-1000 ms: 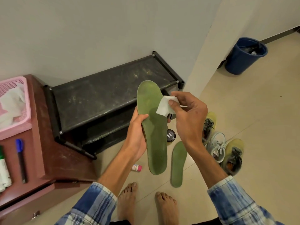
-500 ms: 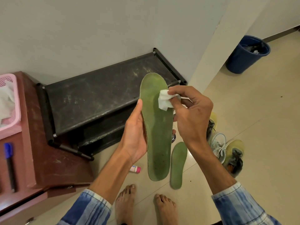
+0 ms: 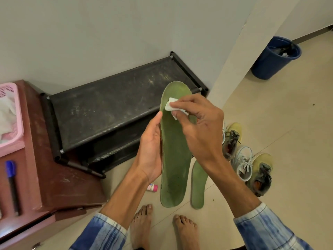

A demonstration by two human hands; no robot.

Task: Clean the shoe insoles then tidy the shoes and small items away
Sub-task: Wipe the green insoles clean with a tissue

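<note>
Wiping step: the left grip clasps the green insole above the floor, the right grip pinches a white wipe on its far end; next, I judge, a firm stroke toward the near heel.

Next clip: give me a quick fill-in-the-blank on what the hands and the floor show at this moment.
1. The insole held in the left hand is ____ in colour.
2. The right hand presses a small ____ wipe against that insole.
3. A second insole lies on the ____, beside the person's bare feet.
4. The bin by the far wall is ____.

Missing words: green; white; floor; blue.
</note>
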